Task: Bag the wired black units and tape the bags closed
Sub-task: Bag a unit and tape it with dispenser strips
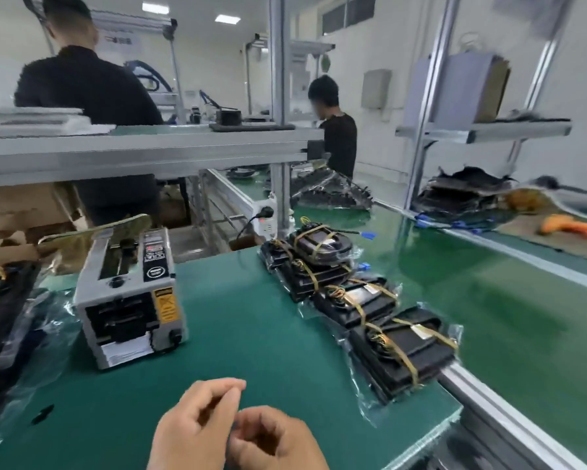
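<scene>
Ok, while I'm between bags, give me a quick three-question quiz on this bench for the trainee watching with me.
1. True or false: the tape dispenser stands left of the bagged units.
2. Pick one. The left hand and right hand are: A) pressing on a bag; B) close together over the near edge of the mat, touching no bag; C) on the dispenser.
3. What colour is the mat?

Key: 1 true; 2 B; 3 green.
</scene>
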Demonstrator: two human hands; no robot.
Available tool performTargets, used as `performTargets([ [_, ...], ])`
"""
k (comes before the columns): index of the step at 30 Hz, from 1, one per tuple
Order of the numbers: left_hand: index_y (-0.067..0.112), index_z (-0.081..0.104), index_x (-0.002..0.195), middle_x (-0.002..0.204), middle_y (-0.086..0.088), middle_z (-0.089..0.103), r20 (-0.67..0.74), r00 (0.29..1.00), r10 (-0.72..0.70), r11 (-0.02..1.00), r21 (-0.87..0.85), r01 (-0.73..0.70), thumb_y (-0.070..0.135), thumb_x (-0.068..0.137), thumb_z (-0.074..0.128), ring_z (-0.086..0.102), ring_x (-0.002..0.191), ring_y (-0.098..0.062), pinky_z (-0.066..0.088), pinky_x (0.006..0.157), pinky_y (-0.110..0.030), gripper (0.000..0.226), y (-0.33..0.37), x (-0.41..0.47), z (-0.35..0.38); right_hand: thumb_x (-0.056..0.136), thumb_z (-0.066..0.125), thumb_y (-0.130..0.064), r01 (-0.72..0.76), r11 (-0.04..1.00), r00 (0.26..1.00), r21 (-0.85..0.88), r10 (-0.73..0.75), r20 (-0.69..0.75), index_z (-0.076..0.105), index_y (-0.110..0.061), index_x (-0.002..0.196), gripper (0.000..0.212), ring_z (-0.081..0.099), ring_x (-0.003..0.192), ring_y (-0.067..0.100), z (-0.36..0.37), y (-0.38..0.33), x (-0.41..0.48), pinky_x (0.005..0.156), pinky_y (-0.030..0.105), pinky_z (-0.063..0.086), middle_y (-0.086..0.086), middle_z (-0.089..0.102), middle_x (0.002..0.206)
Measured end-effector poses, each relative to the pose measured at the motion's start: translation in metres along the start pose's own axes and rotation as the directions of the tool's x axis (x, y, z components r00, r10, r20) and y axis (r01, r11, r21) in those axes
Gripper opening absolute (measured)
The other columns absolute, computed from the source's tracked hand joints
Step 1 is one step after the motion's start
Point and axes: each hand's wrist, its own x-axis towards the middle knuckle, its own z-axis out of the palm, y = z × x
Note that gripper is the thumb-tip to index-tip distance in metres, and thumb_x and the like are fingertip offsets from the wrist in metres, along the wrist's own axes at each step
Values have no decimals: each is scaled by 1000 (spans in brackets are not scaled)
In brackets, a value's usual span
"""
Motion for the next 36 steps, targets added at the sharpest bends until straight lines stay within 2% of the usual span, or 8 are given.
performTargets([
  [5,24,77,75,62,11,69,212,976,-46,998,-39,56,6,89,66,55,49,0,44,50,-10,25,11,17,80,84,67,5,-31,977,973,213,77,-216,72,-22,79,28,70,76,14,-63,12,-12,80,34,55,-2,76,74],
  [12,16,67,82,82,-3,64,354,891,-285,955,31,294,25,94,65,58,74,-15,54,68,-29,15,16,41,157,81,69,13,-5,827,821,562,325,-470,69,-3,87,17,67,64,21,-120,46,-28,57,32,54,7,71,68],
  [16,13,54,83,98,-8,55,396,811,-430,900,126,416,37,91,68,56,86,-23,59,75,-37,29,21,55,173,79,78,-5,23,865,648,502,369,-666,61,-12,94,24,61,86,19,-155,61,-29,83,46,55,4,62,89],
  [19,4,55,106,111,-12,58,421,762,-491,867,147,477,43,86,73,61,88,-22,54,56,-29,47,27,54,185,83,77,-17,11,837,695,548,387,-606,44,-13,137,63,51,120,16,-163,52,-22,96,41,49,0,52,130],
  [22,6,59,102,88,-9,64,420,714,-560,817,136,561,44,83,76,61,65,-17,46,45,-21,46,32,54,191,87,73,-15,37,740,741,672,431,-515,24,-18,154,83,46,121,16,-160,40,-14,102,45,45,5,33,155],
  [29,19,51,69,55,5,43,489,502,-714,630,134,765,46,70,80,39,50,-9,34,50,-22,40,45,59,187,78,79,-31,16,695,786,719,436,-439,61,-3,122,56,59,112,21,-174,39,-6,75,37,52,10,70,115],
  [34,18,62,81,63,3,53,543,605,-583,726,13,688,34,72,78,44,52,-9,36,48,-20,24,42,43,145,56,80,-42,-2,682,860,732,375,-346,76,-17,72,29,69,72,16,-168,28,-9,68,34,55,1,72,67],
  [36,17,65,86,68,2,58,572,669,-474,782,-76,619,30,68,79,46,52,-8,36,49,-22,26,35,35,116,56,80,-42,-24,700,900,714,325,-289,75,-16,80,35,67,72,18,-157,22,-8,65,33,56,0,72,68],
])
